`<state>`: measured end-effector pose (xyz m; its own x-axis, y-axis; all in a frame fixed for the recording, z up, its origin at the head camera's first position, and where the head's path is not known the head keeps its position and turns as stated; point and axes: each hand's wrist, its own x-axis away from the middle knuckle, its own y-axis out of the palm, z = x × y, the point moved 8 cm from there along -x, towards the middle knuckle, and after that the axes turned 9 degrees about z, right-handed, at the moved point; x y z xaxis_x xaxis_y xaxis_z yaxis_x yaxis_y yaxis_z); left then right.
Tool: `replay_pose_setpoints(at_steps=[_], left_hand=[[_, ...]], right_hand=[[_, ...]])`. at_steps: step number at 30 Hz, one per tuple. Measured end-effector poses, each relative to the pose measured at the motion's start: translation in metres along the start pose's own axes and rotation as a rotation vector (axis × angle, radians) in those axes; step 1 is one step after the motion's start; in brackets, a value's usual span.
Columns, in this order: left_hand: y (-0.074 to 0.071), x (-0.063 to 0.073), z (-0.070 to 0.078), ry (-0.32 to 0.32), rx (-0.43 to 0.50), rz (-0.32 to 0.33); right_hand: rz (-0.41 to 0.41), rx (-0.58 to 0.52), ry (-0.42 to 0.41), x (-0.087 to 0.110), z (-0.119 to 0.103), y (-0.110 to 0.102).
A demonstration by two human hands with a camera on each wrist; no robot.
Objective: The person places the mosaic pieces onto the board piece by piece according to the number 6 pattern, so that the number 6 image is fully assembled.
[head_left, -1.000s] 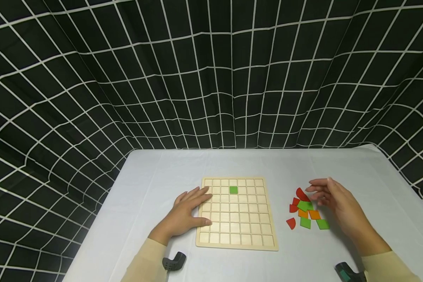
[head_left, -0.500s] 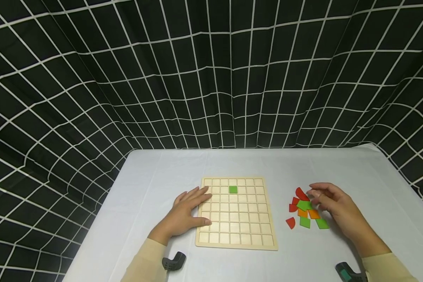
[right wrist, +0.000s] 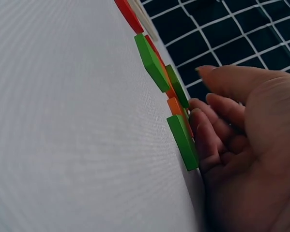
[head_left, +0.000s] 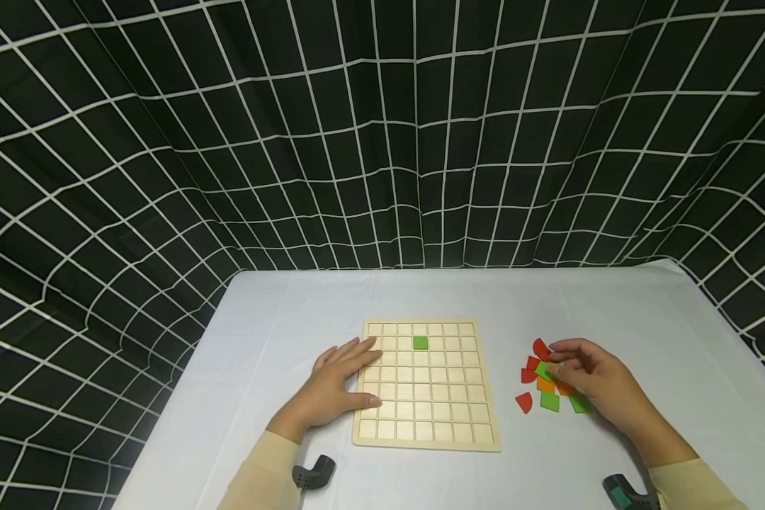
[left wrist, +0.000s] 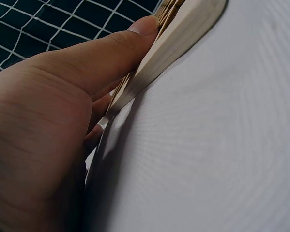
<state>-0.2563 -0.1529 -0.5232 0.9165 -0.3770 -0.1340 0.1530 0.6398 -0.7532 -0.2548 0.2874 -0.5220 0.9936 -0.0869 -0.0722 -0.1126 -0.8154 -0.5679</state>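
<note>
My left hand (head_left: pixel 331 386) rests on the left edge of a pale wooden grid board (head_left: pixel 430 389), its fingers spread and thumb on the surface. In the left wrist view the thumb (left wrist: pixel 120 46) lies over the board's rim (left wrist: pixel 159 55). One green square tile (head_left: pixel 421 343) sits in a cell of the second row. My right hand (head_left: pixel 602 379) hovers over a small pile of coloured tiles, fingers bent, thumb above a green tile (head_left: pixel 544 370). In the right wrist view a gap shows between thumb and fingers, with nothing held there. The hand partly hides an orange tile (head_left: pixel 564 389).
Around the pile lie red pieces such as a quarter-round (head_left: pixel 525 403), an orange tile (head_left: pixel 545 385) and green tiles (head_left: pixel 550 401). A white cloth (head_left: pixel 306 304) covers the table. A dark curtain with white grid lines (head_left: pixel 382 177) hangs behind and at the sides.
My right hand has moved slightly left and down over the tiles, its thumb now above the green one. The left hand and the board look unchanged.
</note>
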Motion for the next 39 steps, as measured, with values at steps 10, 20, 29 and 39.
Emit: replay_pose_setpoints(at_steps=[10,20,29,39], left_hand=[[0.003,0.000,-0.001,0.004,0.006,0.007],[0.002,0.000,0.000,0.021,0.011,0.009],[0.001,-0.001,0.000,0.024,-0.004,0.012],[0.001,0.000,-0.001,0.013,0.004,0.013]], right_hand=[[-0.004,0.088,-0.071,0.003,-0.005,0.002],[-0.016,0.121,-0.066,0.004,-0.010,0.005],[-0.029,0.142,-0.055,0.002,-0.011,0.004],[-0.036,0.153,-0.064,0.003,-0.009,0.005]])
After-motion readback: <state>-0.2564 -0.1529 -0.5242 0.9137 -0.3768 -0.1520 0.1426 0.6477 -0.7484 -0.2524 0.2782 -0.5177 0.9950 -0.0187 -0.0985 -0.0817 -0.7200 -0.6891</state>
